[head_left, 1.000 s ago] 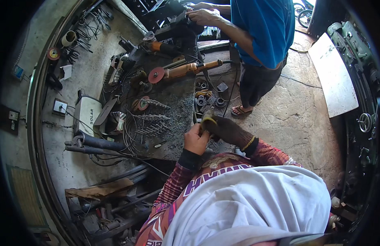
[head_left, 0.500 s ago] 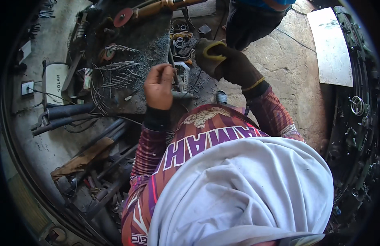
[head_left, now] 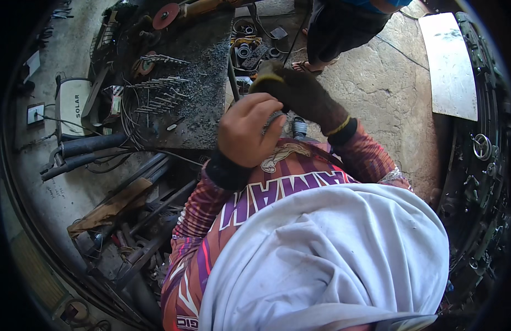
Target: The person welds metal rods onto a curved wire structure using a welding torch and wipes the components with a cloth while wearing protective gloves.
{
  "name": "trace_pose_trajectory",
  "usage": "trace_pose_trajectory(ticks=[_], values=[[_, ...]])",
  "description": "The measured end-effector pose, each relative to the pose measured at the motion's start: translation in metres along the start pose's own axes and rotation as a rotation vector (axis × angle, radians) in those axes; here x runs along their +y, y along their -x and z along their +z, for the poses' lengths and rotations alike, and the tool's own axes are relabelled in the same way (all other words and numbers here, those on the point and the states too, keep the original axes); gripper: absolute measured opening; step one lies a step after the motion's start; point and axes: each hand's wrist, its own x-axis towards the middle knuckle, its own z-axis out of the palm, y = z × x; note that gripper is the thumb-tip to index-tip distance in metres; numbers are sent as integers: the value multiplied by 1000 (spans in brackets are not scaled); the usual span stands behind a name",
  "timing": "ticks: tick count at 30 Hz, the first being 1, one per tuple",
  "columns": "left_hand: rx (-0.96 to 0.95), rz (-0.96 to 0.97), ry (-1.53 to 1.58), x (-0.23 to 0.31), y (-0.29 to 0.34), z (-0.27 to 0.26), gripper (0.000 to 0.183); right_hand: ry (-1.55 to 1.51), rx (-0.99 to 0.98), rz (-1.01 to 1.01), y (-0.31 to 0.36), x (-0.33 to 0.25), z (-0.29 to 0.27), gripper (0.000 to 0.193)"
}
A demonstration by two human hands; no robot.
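My bare left hand (head_left: 247, 131) is in front of my body, fingers bent and thumb curled toward them. Its fingertips reach the underside of my right hand (head_left: 297, 91), which wears a dark work glove with yellow trim. Whatever lies between the left fingertips is too dark and small to make out. The right glove's finger end is smeared by motion, so its grip is hidden. Left of my hands, a dark metal table (head_left: 197, 127) bears grey grit and several short metal rods (head_left: 161, 96) in loose rows.
A red disc (head_left: 166, 16) on a tool lies at the table's far end. Beyond my hands sits a box of metal parts (head_left: 247, 52). Another person's leg (head_left: 344, 30) stands at far right. A pale sheet (head_left: 447, 63) lies right; scrap metal (head_left: 134, 243) is at lower left.
My left hand has moved right and toward me, from the table edge up to the glove. The gloved right hand has tilted down and left to meet it. The other person's foot now shows.
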Motion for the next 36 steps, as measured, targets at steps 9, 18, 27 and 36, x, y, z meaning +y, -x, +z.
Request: trace_pose_trajectory(ticks=[9,18,27,36], values=[[-398,-541,-177,-45,25,25,27,384,439,-377,13,-29,34,30],[310,-729,1749,-54,-10,14,45,479,327,-560,15,-68,29,24],[-199,-757,1377,-71,5,22,45,359,76,-551,22,-77,41,21],[278,-399,1645,-74,-31,6,62,553,120,-465,7,-81,48,26]])
